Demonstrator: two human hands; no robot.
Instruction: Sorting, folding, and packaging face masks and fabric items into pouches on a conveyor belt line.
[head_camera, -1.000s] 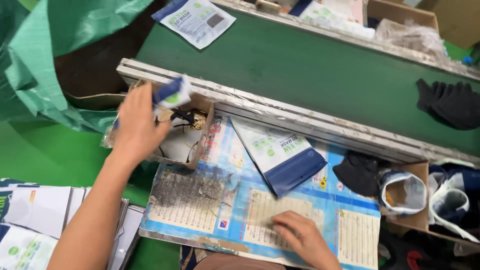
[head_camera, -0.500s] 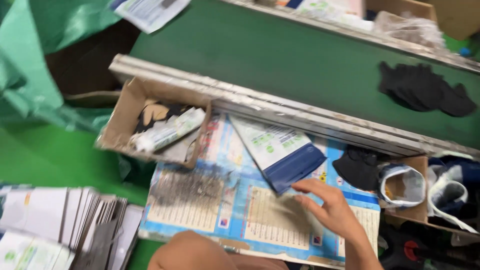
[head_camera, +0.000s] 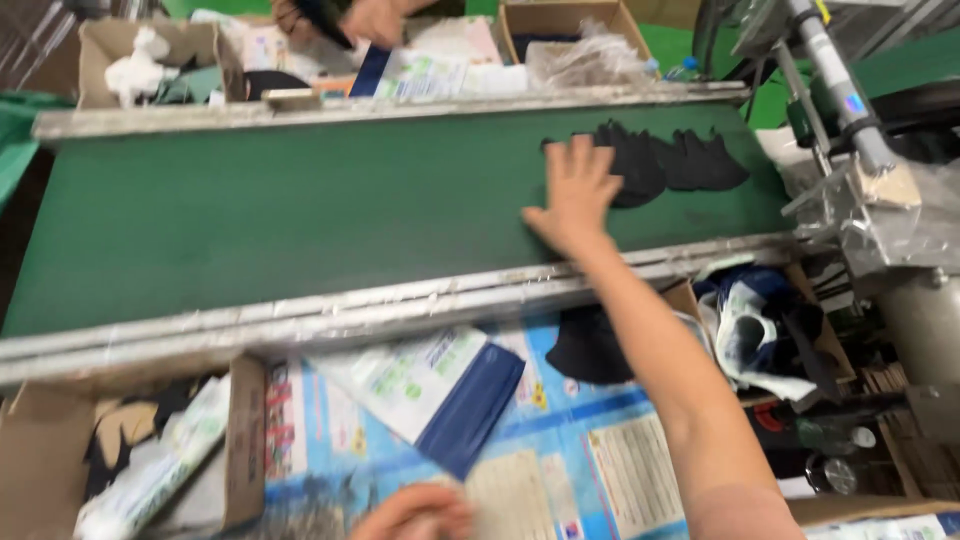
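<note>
My right hand (head_camera: 575, 195) reaches out over the green conveyor belt (head_camera: 300, 210), fingers spread and palm down. Its fingertips are at the left edge of a pile of black fabric pieces (head_camera: 665, 160) lying on the belt. My left hand (head_camera: 415, 515) sits low at the bottom edge on a blue printed sheet (head_camera: 590, 470); it is blurred and cut off, so its fingers are unclear. A white and dark blue flat packet (head_camera: 430, 395) lies on that sheet just above the left hand.
A cardboard box (head_camera: 240, 440) at the lower left holds a long white packet (head_camera: 160, 470). Another black piece (head_camera: 590, 345) lies by my right forearm. A box with cloth (head_camera: 760, 320) and a metal machine (head_camera: 850, 110) stand right. Another person's hand (head_camera: 375, 20) works beyond the belt.
My right hand has left the printed sheet and stretched forward onto the belt by the black pieces. The view has swung right and up. My left hand has dropped to the sheet.
</note>
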